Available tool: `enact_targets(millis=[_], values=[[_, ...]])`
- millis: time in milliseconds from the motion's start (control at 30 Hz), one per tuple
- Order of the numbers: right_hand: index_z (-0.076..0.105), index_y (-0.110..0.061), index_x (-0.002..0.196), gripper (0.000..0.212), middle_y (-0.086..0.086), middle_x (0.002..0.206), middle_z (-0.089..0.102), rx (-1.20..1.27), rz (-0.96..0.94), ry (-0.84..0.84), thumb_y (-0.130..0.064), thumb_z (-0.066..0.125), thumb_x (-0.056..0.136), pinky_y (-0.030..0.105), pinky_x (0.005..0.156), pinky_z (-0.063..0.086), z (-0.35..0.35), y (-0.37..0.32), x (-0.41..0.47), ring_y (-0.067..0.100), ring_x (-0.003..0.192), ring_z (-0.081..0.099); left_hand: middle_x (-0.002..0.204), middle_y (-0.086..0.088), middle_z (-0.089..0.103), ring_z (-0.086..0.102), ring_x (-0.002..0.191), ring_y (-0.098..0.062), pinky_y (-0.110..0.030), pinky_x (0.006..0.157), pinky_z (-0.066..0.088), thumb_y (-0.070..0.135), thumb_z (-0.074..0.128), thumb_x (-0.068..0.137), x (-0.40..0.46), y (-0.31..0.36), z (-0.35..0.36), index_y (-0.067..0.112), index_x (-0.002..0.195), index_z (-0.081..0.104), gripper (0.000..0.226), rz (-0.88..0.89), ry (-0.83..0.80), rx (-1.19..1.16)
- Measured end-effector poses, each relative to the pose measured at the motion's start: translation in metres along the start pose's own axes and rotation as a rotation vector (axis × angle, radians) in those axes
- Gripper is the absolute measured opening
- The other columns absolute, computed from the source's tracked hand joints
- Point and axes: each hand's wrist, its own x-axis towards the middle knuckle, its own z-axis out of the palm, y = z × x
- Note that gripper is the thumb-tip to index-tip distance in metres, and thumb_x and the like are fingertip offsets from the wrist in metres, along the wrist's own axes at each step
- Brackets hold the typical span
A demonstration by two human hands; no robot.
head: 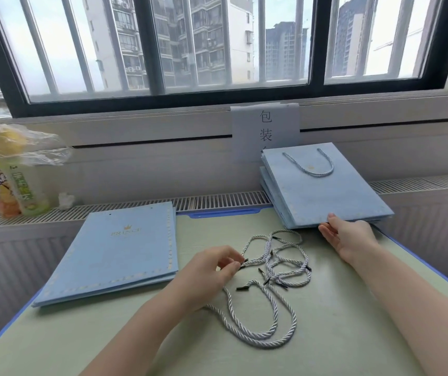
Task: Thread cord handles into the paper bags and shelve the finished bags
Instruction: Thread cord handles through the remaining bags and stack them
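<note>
on the pale green desk (339, 321) with its blue rim, the left hand (212, 270) pinches the black tip of a grey-and-white twisted cord between thumb and fingers (235, 264), at the near side of a loose tangle of grey-and-white twisted cord handles (277, 270) lying at the middle of the desk. a stack of flat light blue paper bags with gold lettering (119, 253), without handles, lies at the desk's left edge. at the far right corner sits a stack of light blue paper bags with a cord handle threaded through the top one (323, 191), reaching over the grille behind. the right hand (350, 237) rests against that stack's near edge, fingers relaxed and straight, thumb on top. two drink bottles under a crumpled plastic bag (19, 172) stand on the sill beyond the far left corner.
</note>
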Motion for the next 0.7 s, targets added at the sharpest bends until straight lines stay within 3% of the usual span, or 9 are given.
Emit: enact_targets(millis=[67, 133, 267, 333, 433, 567, 700], values=[[0.046, -0.002, 0.076, 0.019, 0.008, 0.079, 0.05, 0.089, -0.039, 0.041, 0.006, 0.051, 0.093, 0.022, 0.062, 0.057, 0.001, -0.003, -0.001, 0.016, 0.065, 0.055, 0.099, 0.007, 0.063, 0.053, 0.088, 0.003, -0.003, 0.073, 0.037, 0.021, 0.053, 0.096, 0.0, 0.001, 0.0, 0.023, 0.108, 0.065, 0.017, 0.003, -0.007, 0.013], [0.047, -0.001, 0.081, 0.015, 0.008, 0.081, 0.051, 0.111, -0.052, 0.075, 0.01, 0.051, 0.091, 0.027, 0.077, 0.054, 0.002, -0.005, 0.0, 0.016, 0.067, 0.056, 0.1, 0.005, 0.063, 0.055, 0.093, -0.002, -0.005, 0.076, 0.037, 0.02, 0.052, 0.097, 0.0, 0.001, 0.001, 0.022, 0.109, 0.065, 0.018, 0.009, -0.016, 0.021], [0.046, -0.005, 0.076, 0.022, 0.006, 0.078, 0.052, 0.049, -0.089, 0.127, 0.009, 0.05, 0.092, 0.028, 0.083, 0.051, 0.001, -0.002, 0.003, 0.014, 0.067, 0.058, 0.1, 0.006, 0.061, 0.053, 0.093, -0.003, -0.004, 0.075, 0.036, 0.021, 0.052, 0.097, 0.0, 0.002, 0.002, 0.021, 0.111, 0.064, 0.019, 0.034, -0.031, 0.065], [0.049, 0.0, 0.085, 0.013, 0.008, 0.079, 0.052, 0.063, -0.094, 0.117, 0.01, 0.047, 0.093, 0.029, 0.086, 0.049, 0.001, -0.001, 0.004, 0.014, 0.067, 0.058, 0.101, 0.007, 0.06, 0.052, 0.092, -0.001, -0.002, 0.073, 0.035, 0.022, 0.052, 0.097, 0.0, 0.001, 0.003, 0.022, 0.111, 0.064, 0.019, 0.045, -0.039, 0.089], [0.05, 0.001, 0.108, 0.016, 0.011, 0.084, 0.054, 0.072, -0.103, 0.105, 0.008, 0.045, 0.094, 0.026, 0.077, 0.055, 0.002, 0.0, 0.009, 0.015, 0.069, 0.057, 0.103, 0.006, 0.061, 0.052, 0.094, -0.003, -0.003, 0.073, 0.035, 0.022, 0.052, 0.097, 0.0, 0.002, 0.003, 0.022, 0.111, 0.064, 0.019, 0.05, -0.035, 0.102], [0.051, -0.006, 0.089, 0.014, 0.005, 0.074, 0.05, -0.076, -0.141, 0.088, 0.0, 0.04, 0.096, 0.013, 0.046, 0.05, 0.005, 0.003, 0.006, 0.013, 0.062, 0.051, 0.1, 0.009, 0.059, 0.051, 0.096, -0.004, -0.011, 0.08, 0.038, 0.022, 0.054, 0.095, -0.001, 0.001, 0.004, 0.025, 0.108, 0.063, 0.016, 0.045, -0.024, 0.14], [0.054, -0.008, 0.098, 0.013, 0.007, 0.076, 0.056, -0.456, -0.288, -0.179, -0.003, 0.041, 0.096, 0.02, 0.055, 0.048, 0.018, 0.01, -0.018, 0.015, 0.061, 0.053, 0.11, 0.012, 0.051, 0.045, 0.109, -0.006, -0.029, 0.095, 0.04, 0.027, 0.057, 0.093, -0.002, -0.001, -0.002, 0.03, 0.117, 0.057, 0.025, -0.023, 0.033, 0.291]])
